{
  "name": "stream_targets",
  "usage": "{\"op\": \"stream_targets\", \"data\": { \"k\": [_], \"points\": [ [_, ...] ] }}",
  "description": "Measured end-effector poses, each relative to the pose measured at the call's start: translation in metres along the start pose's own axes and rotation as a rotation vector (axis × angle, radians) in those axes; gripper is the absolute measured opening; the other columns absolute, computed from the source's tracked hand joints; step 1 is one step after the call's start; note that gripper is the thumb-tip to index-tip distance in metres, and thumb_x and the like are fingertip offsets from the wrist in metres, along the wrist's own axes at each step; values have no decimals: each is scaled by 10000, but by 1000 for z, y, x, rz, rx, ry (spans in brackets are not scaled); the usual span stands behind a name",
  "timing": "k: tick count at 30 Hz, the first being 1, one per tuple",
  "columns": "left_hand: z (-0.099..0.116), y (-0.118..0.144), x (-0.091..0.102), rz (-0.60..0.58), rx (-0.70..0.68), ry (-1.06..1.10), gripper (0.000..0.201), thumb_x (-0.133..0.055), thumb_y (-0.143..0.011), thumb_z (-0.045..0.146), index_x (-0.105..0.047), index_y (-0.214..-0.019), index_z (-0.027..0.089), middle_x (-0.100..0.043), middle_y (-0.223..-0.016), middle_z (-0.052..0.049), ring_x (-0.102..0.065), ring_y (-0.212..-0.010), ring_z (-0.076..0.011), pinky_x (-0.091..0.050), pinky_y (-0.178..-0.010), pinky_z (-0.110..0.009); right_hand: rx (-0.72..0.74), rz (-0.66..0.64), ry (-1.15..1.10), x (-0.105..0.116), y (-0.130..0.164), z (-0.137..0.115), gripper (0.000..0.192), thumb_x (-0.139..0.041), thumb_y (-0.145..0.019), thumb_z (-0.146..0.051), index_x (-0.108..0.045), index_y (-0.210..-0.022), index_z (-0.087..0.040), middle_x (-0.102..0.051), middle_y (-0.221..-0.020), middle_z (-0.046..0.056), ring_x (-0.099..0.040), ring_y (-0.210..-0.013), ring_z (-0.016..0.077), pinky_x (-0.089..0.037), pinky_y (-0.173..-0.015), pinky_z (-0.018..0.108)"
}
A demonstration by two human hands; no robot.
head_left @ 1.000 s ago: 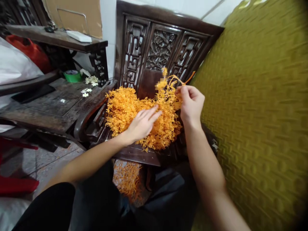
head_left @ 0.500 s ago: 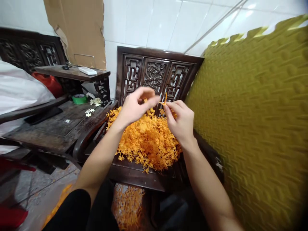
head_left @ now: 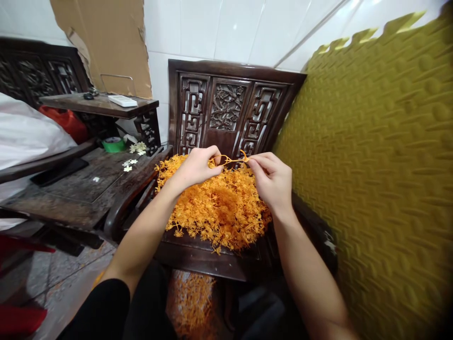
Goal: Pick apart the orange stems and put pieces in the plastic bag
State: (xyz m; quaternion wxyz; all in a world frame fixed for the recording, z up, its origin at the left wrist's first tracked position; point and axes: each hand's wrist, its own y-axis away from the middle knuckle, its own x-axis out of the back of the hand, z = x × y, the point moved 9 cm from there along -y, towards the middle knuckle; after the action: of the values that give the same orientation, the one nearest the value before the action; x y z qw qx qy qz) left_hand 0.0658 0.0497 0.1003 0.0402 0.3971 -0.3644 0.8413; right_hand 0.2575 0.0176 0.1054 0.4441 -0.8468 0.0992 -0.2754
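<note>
A thin, branching orange plastic sprig (head_left: 231, 160) stretches between my two hands above the pile. My left hand (head_left: 200, 165) is closed on its left end, and the curled fingers partly hide that end. On the other side, my right hand (head_left: 272, 177) pinches the sprig between thumb and forefinger, where a short curved stem sticks up. Below both hands, a heap of similar orange plastic sprigs (head_left: 215, 208) covers the seat of a dark carved wooden chair (head_left: 212, 264).
A yellow-green foam mat (head_left: 371, 156) stands close on the right. To the left, a wooden side table (head_left: 71, 189) carries green tape (head_left: 113, 144) and pale flower-like pieces (head_left: 129, 164). More orange pieces (head_left: 193, 302) lie on the floor below.
My left hand has come down and closed on the sprig's left end. My right hand, still pinching, has shifted slightly right and down. The view has moved a little.
</note>
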Motion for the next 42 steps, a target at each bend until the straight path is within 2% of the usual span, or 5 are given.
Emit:
{"op": "stream_targets", "data": {
  "k": [7, 12, 17, 27, 42],
  "points": [
    [-1, 4, -4, -103, -34, -371, 198, -628, -873, 242, -685, -1055, 192, -754, -1096, -75, -693, -998, -254, -492, -812, -366, -169, -98, 25, -1, -1, 32, 252, -631, -966, -339, -827, -909, -191, -788, -987, 87, -729, -941, 253, -554, -899, 434],
    [1, 6, -5, -145, 2, -440, 227, -602, -890, 259, -674, -1097, 200, -786, -1007, -75, -724, -921, -269, -487, -752, -371, -241, -579, -63, -13, 11, 37, 494, -762, -878, -436, -739, -1322, -222, -736, -1351, 122, -683, -1266, 322, -499, -1138, 566],
    [26, 11, -17, -244, -106, -468, 214, -631, -911, 274, -679, -1097, 180, -788, -1021, -81, -735, -914, -255, -482, -738, -349, -65, -446, -279, -5, 10, -10, 799, -741, -920, -458, -412, -1630, -296, -574, -1575, 107, -545, -1466, 285, -407, -1261, 541],
    [34, 16, -28, -222, -227, -575, 176, -733, -895, 278, -667, -1015, 167, -751, -1034, -100, -667, -1019, -286, -465, -791, -385, -208, -445, -37, -51, 19, -2, 202, -531, -994, -295, -681, -994, -159, -744, -926, 71, -657, -822, 196, -500, -786, 353],
    [7, 12, -42, -192, -208, -498, 285, -576, -900, 144, -667, -1164, 203, -745, -1098, -68, -707, -969, -240, -460, -755, -361, -230, -661, 37, -59, 30, 4, 235, -477, -943, -145, -572, -733, -191, -686, -723, 33, -577, -654, 159, -396, -674, 300]
  ]
}}
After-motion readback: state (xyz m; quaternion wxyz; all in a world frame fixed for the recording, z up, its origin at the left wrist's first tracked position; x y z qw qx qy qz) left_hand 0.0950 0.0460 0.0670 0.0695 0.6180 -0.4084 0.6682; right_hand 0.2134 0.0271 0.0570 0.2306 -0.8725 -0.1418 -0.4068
